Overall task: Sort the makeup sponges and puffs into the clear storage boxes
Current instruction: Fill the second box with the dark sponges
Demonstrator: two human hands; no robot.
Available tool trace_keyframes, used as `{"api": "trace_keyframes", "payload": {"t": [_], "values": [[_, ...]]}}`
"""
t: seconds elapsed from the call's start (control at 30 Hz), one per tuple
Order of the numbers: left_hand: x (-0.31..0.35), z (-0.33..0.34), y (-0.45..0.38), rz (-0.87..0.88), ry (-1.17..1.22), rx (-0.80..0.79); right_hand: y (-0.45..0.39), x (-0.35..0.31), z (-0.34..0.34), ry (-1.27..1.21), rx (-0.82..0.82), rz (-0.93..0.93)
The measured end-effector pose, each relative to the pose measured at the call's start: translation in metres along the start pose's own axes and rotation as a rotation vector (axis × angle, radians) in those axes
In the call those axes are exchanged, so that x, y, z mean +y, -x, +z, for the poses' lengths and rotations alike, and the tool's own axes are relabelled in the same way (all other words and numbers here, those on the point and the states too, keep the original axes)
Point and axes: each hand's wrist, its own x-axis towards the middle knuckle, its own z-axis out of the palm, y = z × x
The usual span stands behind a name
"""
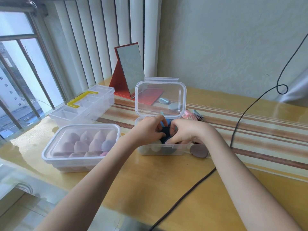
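You are working both hands over the open clear box (160, 151) in the middle of the bench (166, 189). Your left hand (148, 129) and right hand (183, 131) are meeting above its rim, fingers curled, and together they are pinching a dark navy puff (166, 132); a brighter blue sponge (167, 122) is showing just behind your left fingertips. How the navy puff is lying, and which way its long side runs, cannot be told, since your fingers are covering most of it. Inside the box, pale and grey-blue pieces are showing through the front wall. Its lid (160, 99) is standing upright at the far side, hinged back.

To the left, a second clear box (80, 147) is sitting with its lid closed; it is packed with pinkish teardrop sponges (86, 142) in rows, their pointed tips aimed away from you, plus one bluish sponge (106, 145) at the right end. Behind it, a compartment case with a yellow handle (82, 99) is lying with its long side running diagonally, near-left to far-right.

A round brown puff (199, 150) is lying flat just beside the open box's right corner, under your right wrist. Two grey-blue puffs (168, 103) are resting on the bench behind the lid.
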Motion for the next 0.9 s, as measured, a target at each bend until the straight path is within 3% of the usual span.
{"api": "trace_keyframes", "payload": {"t": [0.17,0.4,0.5,0.63,0.8,0.9], "values": [[-0.001,-0.001,0.002,0.008,-0.031,-0.076,-0.012,-0.011,0.015,0.137,0.018,0.067],[0.001,0.006,0.001,0.033,0.047,0.013,-0.028,-0.017,0.026,0.231,0.108,0.178],[-0.001,0.008,0.001,0.039,0.041,0.042,-0.027,-0.016,0.027,0.182,0.120,0.163],[-0.001,0.006,-0.001,0.007,0.068,0.010,0.002,-0.011,0.003,0.038,0.001,0.064],[-0.001,0.002,0.001,0.000,0.053,-0.023,0.009,-0.007,-0.007,-0.067,0.035,0.065],[-0.001,-0.005,0.006,-0.002,0.085,-0.003,0.008,-0.009,-0.002,-0.007,0.014,0.051]]}}
